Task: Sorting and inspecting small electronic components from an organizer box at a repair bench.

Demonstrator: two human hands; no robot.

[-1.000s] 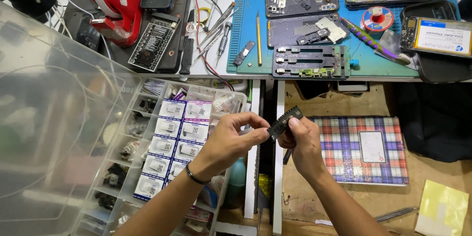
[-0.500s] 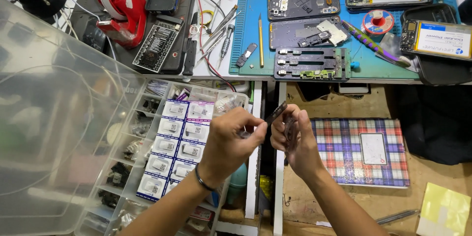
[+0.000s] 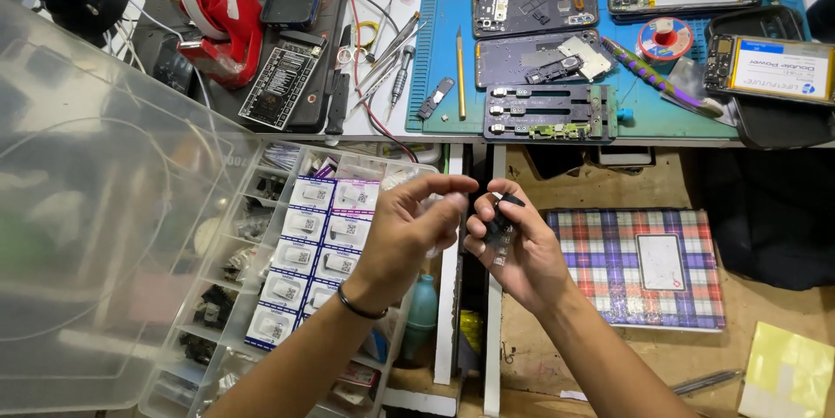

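We are holding a small dark part (image 3: 503,220) in our right hand (image 3: 513,248), its fingers (image 3: 487,209) curled shut around it, out in front of the desk (image 3: 383,127). Our left hand (image 3: 409,231) is hovering just beside it, thumb and forefinger pinched near together; whether they grip anything we cannot tell. The open compartment box (image 3: 287,235) is sitting left of the fingers, so the part is out, not yet fitted anywhere.

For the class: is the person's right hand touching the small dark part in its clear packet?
Touching. The head view shows the right hand with its fingers wrapped around the small dark part, thumb against it. The left hand is close beside, its contact unclear.
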